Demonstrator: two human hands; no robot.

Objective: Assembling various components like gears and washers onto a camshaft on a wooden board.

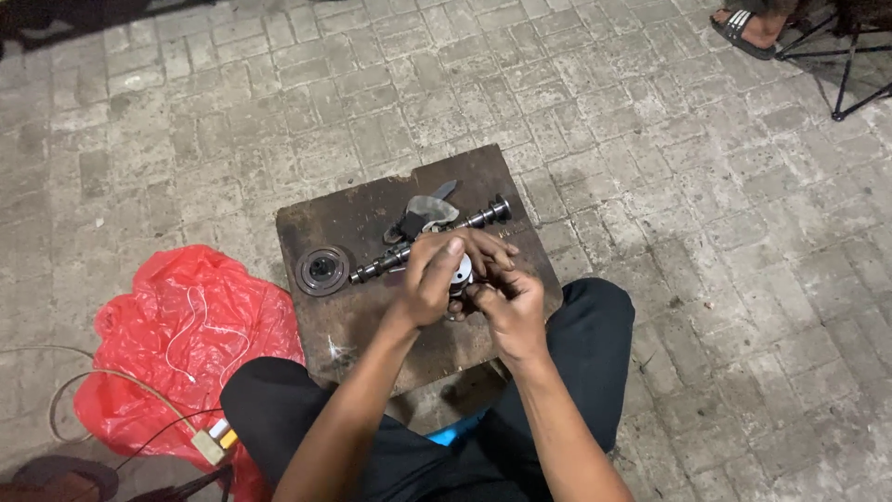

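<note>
Your left hand [429, 279] wraps over a small round metal part [462, 272], fingers curled tight on it, while your right hand [509, 302] pinches at its lower edge with fingertips nearly closed (what they grip, if anything, is too small to tell). You hold the part just above the dark board [353, 321], near its centre. A camshaft [427, 240] lies across the board behind your hands, running from 8 o'clock to 2 o'clock, and a round disc [321, 270] sits at the board's 9 o'clock edge. A red plastic bag [186, 335] lies on the paving at 8 o'clock from the board. The risk, as I judge it: your grip is all fingertips, so a slip could drop the part onto the board or paving [650, 139], where small pieces could vanish into the gaps. The camshaft, resting loose, could roll if your wrist knocks it.
</note>
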